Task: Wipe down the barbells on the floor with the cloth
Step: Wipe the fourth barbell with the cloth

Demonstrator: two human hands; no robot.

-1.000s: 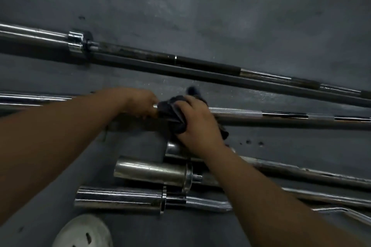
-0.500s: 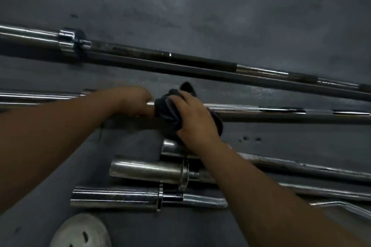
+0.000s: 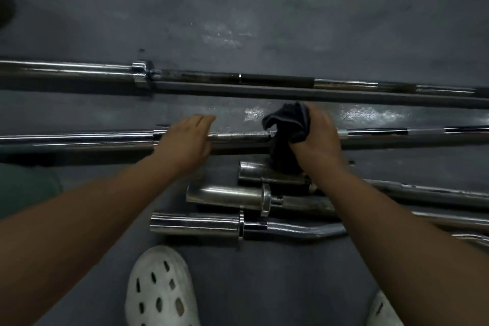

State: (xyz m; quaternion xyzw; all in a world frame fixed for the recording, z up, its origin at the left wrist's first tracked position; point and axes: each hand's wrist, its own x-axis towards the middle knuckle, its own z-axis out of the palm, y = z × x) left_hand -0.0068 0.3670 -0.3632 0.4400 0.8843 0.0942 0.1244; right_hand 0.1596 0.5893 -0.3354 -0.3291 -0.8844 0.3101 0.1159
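Observation:
Several chrome barbells lie side by side on the dark grey floor. The middle barbell (image 3: pixel 238 137) runs left to right under both hands. My left hand (image 3: pixel 186 141) rests on it beside its collar, fingers fairly straight over the bar. My right hand (image 3: pixel 318 137) grips a dark cloth (image 3: pixel 288 124) wrapped round the knurled shaft, a hand's width to the right of my left hand. The far barbell (image 3: pixel 277 79) lies beyond, untouched. Nearer me lie the shorter bar sleeves (image 3: pixel 227 196) and a curl bar (image 3: pixel 195 225).
My white perforated clog (image 3: pixel 161 288) stands on the floor just below the curl bar, and a second clog (image 3: pixel 381 312) shows at the bottom right. Open grey floor (image 3: pixel 238 8) stretches beyond the far barbell. A dark shape sits at the left edge.
My right hand has slid the cloth rightward along the middle barbell, opening a gap from my left hand and baring the knurled shaft between them. The view has tilted down, showing the clogs.

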